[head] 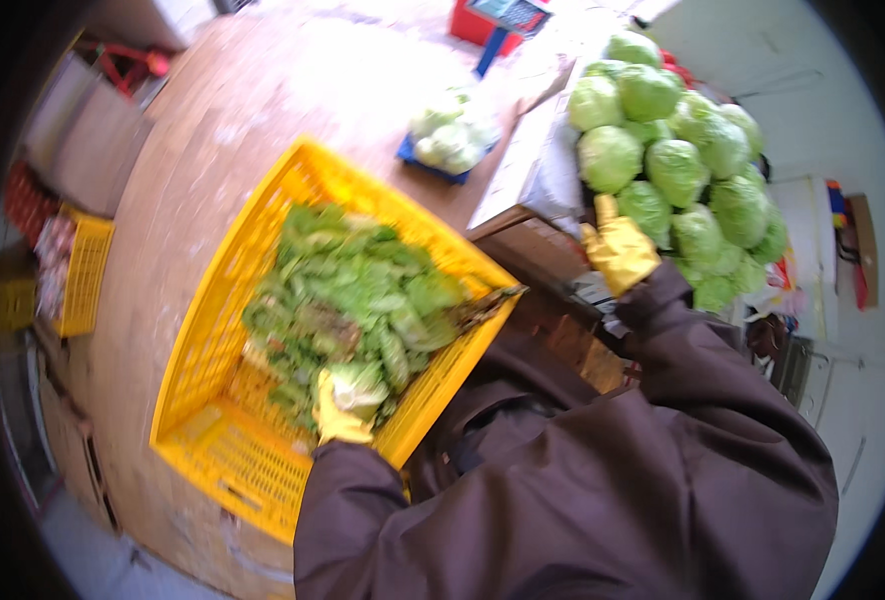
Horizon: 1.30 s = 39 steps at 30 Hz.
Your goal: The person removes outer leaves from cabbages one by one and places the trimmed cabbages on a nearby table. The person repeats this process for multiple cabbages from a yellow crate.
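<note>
My left hand [341, 420], in a yellow glove, reaches into a large yellow plastic crate [221, 420]. It grips a pale cabbage head [361, 390] with its cut stem end facing up. Loose green outer leaves [371, 285], some browned, lie heaped in the crate around and beyond that hand. On the other side, my right hand [621, 251], gloved in yellow too, is at the near edge of a tall pile of green cabbages [679, 172]. Its fingers are apart and nothing shows in them. Whether it touches a cabbage, I cannot tell.
A platform scale [446, 169] with bagged cabbages on it stands on the wooden floor [187, 150], its display [514, 15] raised on a blue post. Another yellow crate [86, 274] is at far left. A table edge [517, 214] juts out between crate and pile.
</note>
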Each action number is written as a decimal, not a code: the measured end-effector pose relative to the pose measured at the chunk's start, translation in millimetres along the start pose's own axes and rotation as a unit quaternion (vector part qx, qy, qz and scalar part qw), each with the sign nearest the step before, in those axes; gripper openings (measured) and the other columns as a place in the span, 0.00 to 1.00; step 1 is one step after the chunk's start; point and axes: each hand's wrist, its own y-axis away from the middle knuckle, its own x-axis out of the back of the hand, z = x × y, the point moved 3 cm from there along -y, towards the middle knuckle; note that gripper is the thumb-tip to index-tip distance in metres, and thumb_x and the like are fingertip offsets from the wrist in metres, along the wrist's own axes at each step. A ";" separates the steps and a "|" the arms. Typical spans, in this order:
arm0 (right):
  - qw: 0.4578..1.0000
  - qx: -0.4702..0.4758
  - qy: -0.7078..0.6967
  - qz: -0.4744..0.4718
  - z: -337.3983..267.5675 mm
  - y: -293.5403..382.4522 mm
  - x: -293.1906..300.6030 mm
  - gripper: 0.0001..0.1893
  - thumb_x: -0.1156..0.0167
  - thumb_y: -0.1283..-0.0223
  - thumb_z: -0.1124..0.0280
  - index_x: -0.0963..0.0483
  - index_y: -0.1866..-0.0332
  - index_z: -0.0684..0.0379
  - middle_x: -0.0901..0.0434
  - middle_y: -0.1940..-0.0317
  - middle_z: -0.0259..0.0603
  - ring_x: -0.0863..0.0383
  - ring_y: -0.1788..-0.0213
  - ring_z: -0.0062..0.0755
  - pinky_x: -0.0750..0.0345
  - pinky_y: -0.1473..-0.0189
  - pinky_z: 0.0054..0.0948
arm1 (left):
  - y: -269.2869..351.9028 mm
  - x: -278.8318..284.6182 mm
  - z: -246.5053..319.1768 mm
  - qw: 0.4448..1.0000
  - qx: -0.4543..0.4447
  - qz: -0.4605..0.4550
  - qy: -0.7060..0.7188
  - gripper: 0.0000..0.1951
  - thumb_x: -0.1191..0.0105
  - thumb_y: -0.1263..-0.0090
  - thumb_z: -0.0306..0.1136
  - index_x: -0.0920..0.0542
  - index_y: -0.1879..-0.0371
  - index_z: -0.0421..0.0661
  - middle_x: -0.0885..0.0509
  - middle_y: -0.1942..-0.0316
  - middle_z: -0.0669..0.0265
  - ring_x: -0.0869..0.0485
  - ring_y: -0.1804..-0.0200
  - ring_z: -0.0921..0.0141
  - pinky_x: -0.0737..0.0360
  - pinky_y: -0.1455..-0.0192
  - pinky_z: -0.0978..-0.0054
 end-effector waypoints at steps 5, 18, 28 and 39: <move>0.923 0.032 -0.384 0.016 -72.4 19.7 42.3 0.16 0.40 0.30 0.72 0.24 0.40 0.56 0.20 0.67 0.43 0.19 0.71 0.40 0.21 0.67 0.34 | 22.3 -5.1 -2.4 0.969 0.005 0.219 0.116 0.35 0.36 0.34 0.50 0.34 0.29 0.66 0.23 0.36 0.65 0.24 0.36 0.57 0.31 0.40 0.36; 0.715 0.498 -0.460 -0.170 -316.0 71.5 46.7 0.16 0.37 0.45 0.81 0.19 0.51 0.56 0.18 0.51 0.42 0.20 0.45 0.47 0.20 0.48 0.42 | 123.3 -35.5 73.6 0.966 -0.154 -0.034 0.207 0.28 0.47 0.28 0.58 0.25 0.35 0.53 0.20 0.38 0.62 0.21 0.39 0.57 0.23 0.38 0.47; 0.848 0.276 -0.438 -0.110 -298.5 5.4 74.2 0.20 0.41 0.35 0.80 0.28 0.39 0.60 0.19 0.49 0.48 0.19 0.47 0.37 0.23 0.42 0.26 | 202.9 -60.2 114.2 0.919 -0.227 -0.156 0.282 0.33 0.43 0.35 0.64 0.24 0.35 0.58 0.21 0.36 0.67 0.22 0.36 0.59 0.22 0.36 0.47; 0.341 -0.101 -0.808 -0.470 -322.9 124.6 100.6 0.19 0.39 0.32 0.69 0.36 0.44 0.62 0.23 0.58 0.46 0.16 0.67 0.34 0.12 0.62 0.37 | 210.8 -71.7 111.4 0.875 -0.350 -0.138 0.304 0.38 0.39 0.37 0.62 0.28 0.31 0.52 0.24 0.33 0.62 0.26 0.32 0.57 0.28 0.30 0.50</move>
